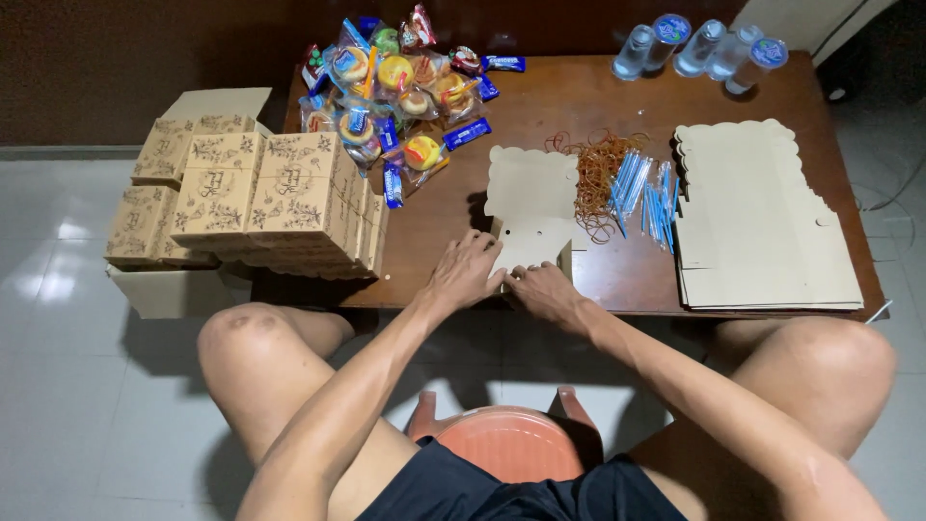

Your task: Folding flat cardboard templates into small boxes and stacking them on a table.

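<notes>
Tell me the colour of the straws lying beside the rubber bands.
The straws are blue, in clear wrappers; the head view shows them, right of the rubber bands.

Folding a flat box at table edge
Left hand (470,270) and right hand (543,289) press cardboard box blank (529,203); rubber bands (598,174) beside.

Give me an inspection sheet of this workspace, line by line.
Surface: brown wooden table, crowded.
Job's things: flat cardboard box blank at the near edge, under both hands.
Clutter: stack of flat blanks, rubber bands, blue straws, wrapped snacks, water bottles, folded printed boxes.
Hands: left hand and right hand press on the blank.
Cables: thin cable on the floor.
Surroundings: white tiled floor, orange stool.
</notes>
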